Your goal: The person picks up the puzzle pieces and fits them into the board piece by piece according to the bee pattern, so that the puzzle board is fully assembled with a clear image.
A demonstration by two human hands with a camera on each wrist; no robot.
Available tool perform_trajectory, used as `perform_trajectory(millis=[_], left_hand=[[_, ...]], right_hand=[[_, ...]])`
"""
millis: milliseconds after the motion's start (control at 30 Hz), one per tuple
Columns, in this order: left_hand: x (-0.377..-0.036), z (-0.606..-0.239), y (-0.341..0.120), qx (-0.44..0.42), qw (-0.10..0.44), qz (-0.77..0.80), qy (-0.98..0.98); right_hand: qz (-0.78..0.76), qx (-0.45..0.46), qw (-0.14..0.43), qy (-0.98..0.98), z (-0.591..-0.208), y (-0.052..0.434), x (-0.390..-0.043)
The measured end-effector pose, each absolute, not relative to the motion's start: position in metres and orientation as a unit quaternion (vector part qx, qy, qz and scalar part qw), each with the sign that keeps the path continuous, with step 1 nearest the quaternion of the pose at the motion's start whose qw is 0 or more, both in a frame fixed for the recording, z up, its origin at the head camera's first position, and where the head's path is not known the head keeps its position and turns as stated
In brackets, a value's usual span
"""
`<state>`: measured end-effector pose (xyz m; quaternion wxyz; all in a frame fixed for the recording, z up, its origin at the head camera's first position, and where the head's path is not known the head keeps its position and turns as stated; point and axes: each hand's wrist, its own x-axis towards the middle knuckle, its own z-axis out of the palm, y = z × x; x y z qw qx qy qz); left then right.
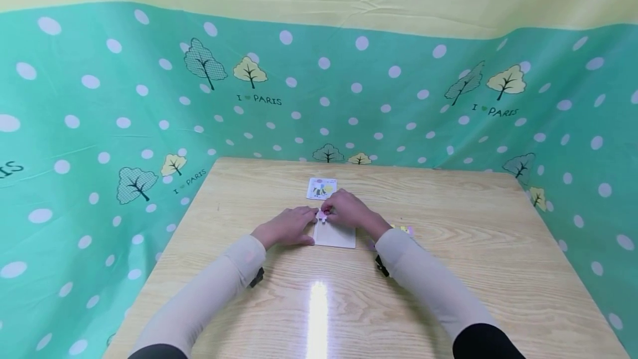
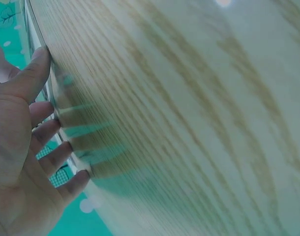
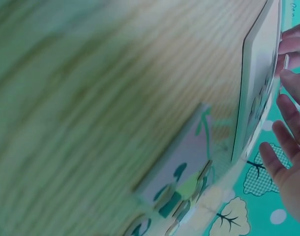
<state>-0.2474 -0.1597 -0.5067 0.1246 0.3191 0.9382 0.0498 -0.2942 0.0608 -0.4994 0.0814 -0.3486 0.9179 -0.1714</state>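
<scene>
My right hand [image 1: 350, 210] is over the upper part of a small pale board [image 1: 336, 237] and pinches a light jigsaw piece [image 1: 321, 216] by its edge. The right wrist view shows that piece edge-on as a thin strip [image 3: 286, 62] at the thumb tip, with the other fingers spread. My left hand [image 1: 288, 227] lies along the board's left side, its thumb at the lower left corner. In the left wrist view the left hand's fingers [image 2: 55, 158] are spread and fairly straight, their tips on the tabletop. The fingers hide part of the board's top edge.
A picture card [image 1: 319, 188] with an animal drawing lies behind the board. Several coloured jigsaw pieces [image 1: 404, 230] sit right of the board, partly behind the right forearm; a pinkish picture piece [image 3: 189, 147] shows close by. A patterned curtain [image 1: 324, 87] hangs behind the wooden table [image 1: 463, 237].
</scene>
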Motion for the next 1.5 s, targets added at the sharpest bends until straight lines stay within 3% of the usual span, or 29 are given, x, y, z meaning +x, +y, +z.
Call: perform_trajectory(millis=[1500], left_hand=[[-0.2481, -0.5084, -0.1602, 0.324, 0.117, 0.049, 0.937]], right_hand=[[-0.115, -0.347, 0.072, 0.928, -0.5025, 0.0552, -0.293]])
